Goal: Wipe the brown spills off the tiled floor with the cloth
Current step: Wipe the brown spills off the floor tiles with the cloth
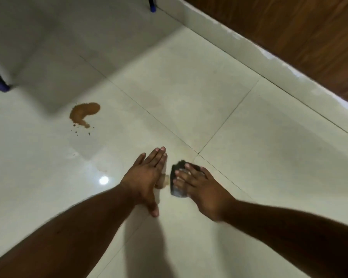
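Note:
A brown spill (84, 113) lies on the pale tiled floor (189, 97) at the left, with small specks below it. My left hand (147, 177) lies flat on the floor with its fingers straight. Between the two hands a faint brown smear (162, 182) shows. Just right of it, my right hand (201, 189) presses a small dark cloth (177, 190) against the tile with its fingers spread over it. Most of the cloth is under the hand.
A pale skirting (269, 55) and a brown wooden panel (309, 37) run along the right. Two dark furniture legs with blue feet stand at the left edge (2, 86) and at the top (152, 8). A light glare (103, 180) shines on the floor.

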